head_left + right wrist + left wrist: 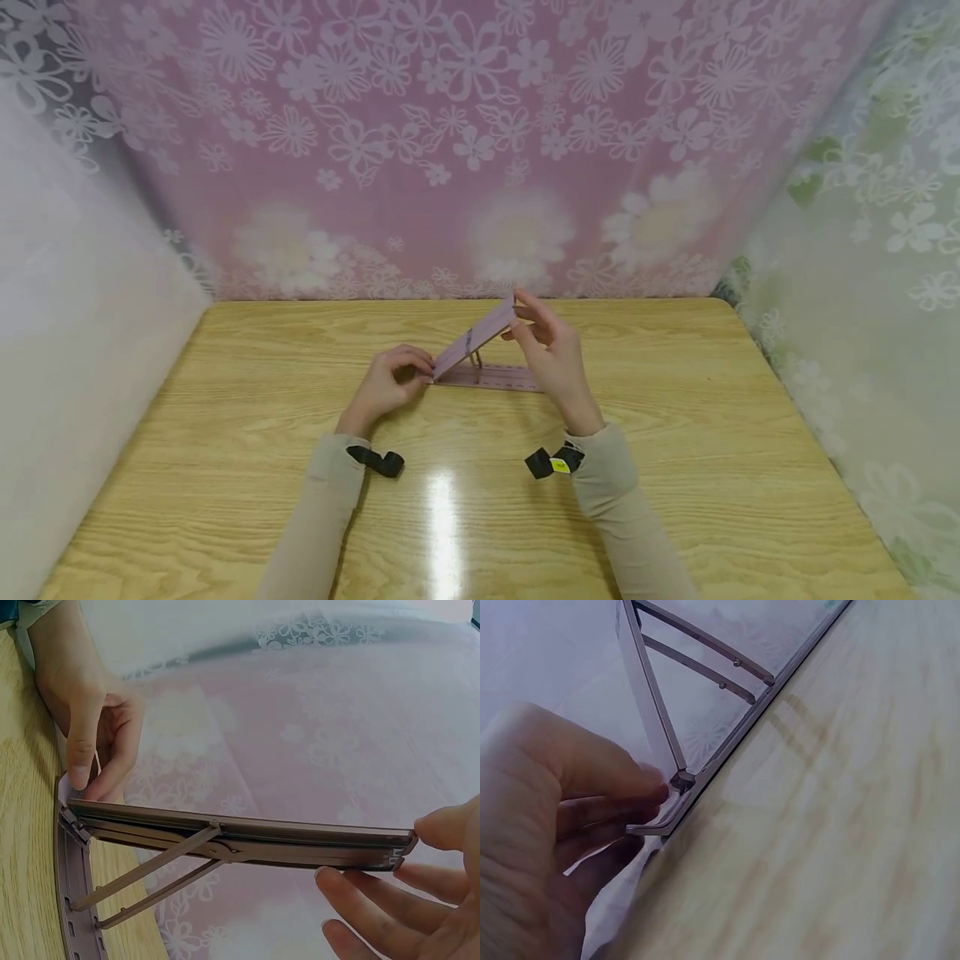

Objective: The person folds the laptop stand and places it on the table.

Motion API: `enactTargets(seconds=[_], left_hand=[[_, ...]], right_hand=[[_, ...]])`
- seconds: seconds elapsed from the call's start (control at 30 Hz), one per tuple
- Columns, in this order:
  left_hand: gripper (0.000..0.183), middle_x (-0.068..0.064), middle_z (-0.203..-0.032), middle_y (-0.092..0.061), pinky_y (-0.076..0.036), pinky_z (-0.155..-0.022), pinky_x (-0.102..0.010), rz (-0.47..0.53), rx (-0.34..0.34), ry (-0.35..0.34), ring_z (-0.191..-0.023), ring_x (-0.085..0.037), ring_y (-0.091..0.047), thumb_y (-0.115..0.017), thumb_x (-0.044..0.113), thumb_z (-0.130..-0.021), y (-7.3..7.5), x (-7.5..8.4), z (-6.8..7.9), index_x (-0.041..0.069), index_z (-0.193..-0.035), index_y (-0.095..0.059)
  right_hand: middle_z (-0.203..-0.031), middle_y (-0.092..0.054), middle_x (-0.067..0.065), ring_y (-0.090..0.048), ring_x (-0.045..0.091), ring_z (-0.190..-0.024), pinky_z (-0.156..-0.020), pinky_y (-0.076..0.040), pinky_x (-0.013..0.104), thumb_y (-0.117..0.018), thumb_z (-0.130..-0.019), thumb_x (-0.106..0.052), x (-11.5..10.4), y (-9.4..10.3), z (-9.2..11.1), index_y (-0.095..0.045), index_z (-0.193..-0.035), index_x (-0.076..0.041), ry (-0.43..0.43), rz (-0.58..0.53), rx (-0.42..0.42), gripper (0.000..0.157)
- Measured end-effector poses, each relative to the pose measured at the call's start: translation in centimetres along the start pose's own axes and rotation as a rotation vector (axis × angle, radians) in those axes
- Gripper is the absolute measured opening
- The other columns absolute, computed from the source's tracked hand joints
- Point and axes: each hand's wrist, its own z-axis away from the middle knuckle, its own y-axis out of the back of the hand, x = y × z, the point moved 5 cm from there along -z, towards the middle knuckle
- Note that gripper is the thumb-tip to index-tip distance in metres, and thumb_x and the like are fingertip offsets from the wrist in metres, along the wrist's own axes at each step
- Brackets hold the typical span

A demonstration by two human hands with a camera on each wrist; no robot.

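Observation:
A pinkish-purple folding stand (472, 337) is propped partly unfolded on the table, its upper plate slanting up to the right. Its flat base (502, 376) lies along the wood. Two thin metal struts (146, 865) link base and upper plate. At the hinge end, my left hand (384, 385) pinches the stand beside a small bent lip (649, 828). My right hand (557, 354) grips the raised end of the upper plate, thumb on one edge and fingers against the other. From the head view, the base's right tip is hidden behind the right hand.
The wood-grain table (712, 500) runs back to a pink floral cloth (420, 208). A pale panel (75, 333) borders the left side, and a white-and-green flowered cloth (885, 317) the right.

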Motion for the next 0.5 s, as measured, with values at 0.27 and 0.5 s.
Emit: enactTargets(seconds=[0.27,0.5], left_hand=[[0.011,-0.023,-0.097,-0.065,-0.048,-0.084,-0.046,0.007,0.061,-0.041,-0.092,-0.037,-0.060,-0.070,-0.006,-0.079,-0.4,0.9,-0.2,-0.006,-0.089,-0.069],[0.025,-0.028,-0.104,-0.062,-0.046,-0.084,-0.057,0.040,0.105,-0.097,-0.096,-0.043,-0.059,-0.068,-0.005,-0.081,-1.0,2.2,-0.5,-0.008,-0.106,-0.064]], right_hand=[[-0.116,-0.061,0.024,-0.063,0.043,-0.086,-0.072,-0.052,0.027,-0.051,-0.096,-0.006,0.4,0.5,-0.1,-0.050,-0.133,0.000,0.001,-0.042,0.001,0.037],[-0.111,-0.063,0.022,-0.067,0.018,-0.077,-0.069,-0.053,0.028,-0.050,-0.097,-0.006,1.8,1.6,-0.4,-0.051,-0.131,0.000,-0.024,-0.025,0.044,0.035]])
